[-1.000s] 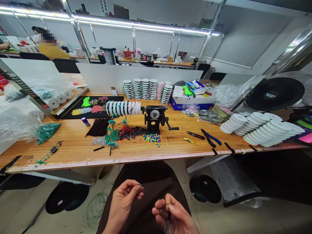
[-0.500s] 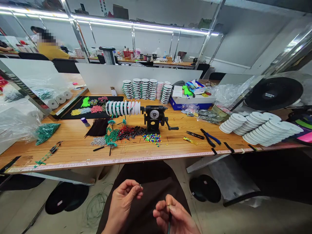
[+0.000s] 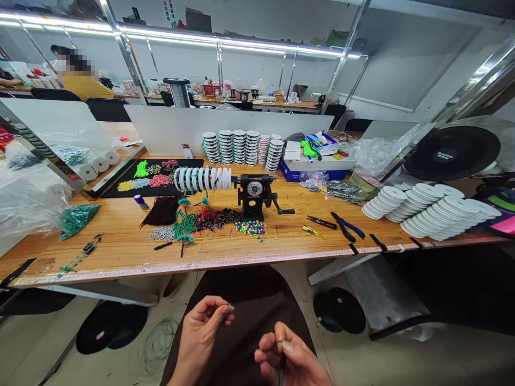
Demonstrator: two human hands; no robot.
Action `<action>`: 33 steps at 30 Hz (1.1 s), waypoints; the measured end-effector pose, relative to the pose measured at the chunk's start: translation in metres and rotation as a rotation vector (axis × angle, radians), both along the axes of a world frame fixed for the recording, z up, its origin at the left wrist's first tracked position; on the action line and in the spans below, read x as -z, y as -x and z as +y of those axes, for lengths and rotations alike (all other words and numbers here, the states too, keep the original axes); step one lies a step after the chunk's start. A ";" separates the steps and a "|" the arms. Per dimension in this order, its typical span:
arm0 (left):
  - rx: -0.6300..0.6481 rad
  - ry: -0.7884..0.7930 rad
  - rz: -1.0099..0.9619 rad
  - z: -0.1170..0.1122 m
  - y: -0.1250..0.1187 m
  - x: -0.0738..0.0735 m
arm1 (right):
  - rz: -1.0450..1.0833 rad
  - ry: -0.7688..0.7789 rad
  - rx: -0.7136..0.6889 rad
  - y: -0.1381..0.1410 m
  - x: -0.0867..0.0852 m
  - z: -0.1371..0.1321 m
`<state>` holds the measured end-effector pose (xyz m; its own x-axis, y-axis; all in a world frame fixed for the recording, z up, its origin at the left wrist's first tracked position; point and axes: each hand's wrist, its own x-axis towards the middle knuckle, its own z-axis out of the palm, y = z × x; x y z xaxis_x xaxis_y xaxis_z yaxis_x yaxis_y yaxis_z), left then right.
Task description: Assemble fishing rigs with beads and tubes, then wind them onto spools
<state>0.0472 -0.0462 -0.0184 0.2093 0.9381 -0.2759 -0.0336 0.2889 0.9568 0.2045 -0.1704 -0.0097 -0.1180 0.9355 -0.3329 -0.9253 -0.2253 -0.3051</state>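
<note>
Above my lap, my left hand (image 3: 201,327) is closed in a pinch, thumb against forefinger. A tiny shiny metal piece (image 3: 230,305) shows at its fingertips, too small to name. To the right and a little lower, my right hand (image 3: 295,356) pinches a thin dark stick-like thing (image 3: 282,363) that runs down out of view. Its upper end lies between thumb and forefinger. The hands are apart, in front of the table edge. On the table beyond them stands a black hand-crank winder (image 3: 254,195) with a row of white spools (image 3: 205,178) on its shaft.
Coloured beads (image 3: 251,229), green and black small parts (image 3: 217,219) and grey pellets (image 3: 162,232) lie by the winder. Pliers (image 3: 346,227), a black cutter (image 3: 322,222) and a yellow tool (image 3: 314,231) lie right. White spools (image 3: 438,212) fill the right end. A person (image 3: 82,78) sits far left.
Both hands keep their pinches and have barely moved. My left hand shifts very slightly left, and my right hand slightly right.
</note>
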 end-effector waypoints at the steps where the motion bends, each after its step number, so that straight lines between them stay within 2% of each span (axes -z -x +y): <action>1: 0.004 -0.006 0.000 0.000 0.000 0.000 | -0.003 -0.001 -0.002 0.000 0.000 0.000; 14: 0.042 -0.051 -0.002 -0.003 0.001 -0.002 | -0.003 0.050 0.014 0.001 0.000 0.003; 20: 0.089 -0.089 0.026 -0.007 0.000 -0.001 | -0.013 0.103 0.073 0.003 0.001 0.006; 23: 0.140 -0.088 0.039 -0.011 -0.001 -0.001 | -0.099 0.108 0.129 0.010 0.008 0.012; 25: 0.181 -0.080 0.036 -0.013 -0.001 -0.002 | -0.266 0.057 0.178 0.015 0.016 0.017; 28: 0.254 -0.092 0.069 -0.016 -0.002 -0.002 | -0.737 -0.086 0.220 0.017 0.024 0.024; 31: 0.333 -0.167 0.176 -0.016 -0.001 -0.004 | -1.246 -0.263 0.226 0.011 0.022 0.027; 33: 0.402 -0.249 0.255 -0.014 0.000 -0.009 | -1.454 -0.405 0.208 0.004 0.015 0.028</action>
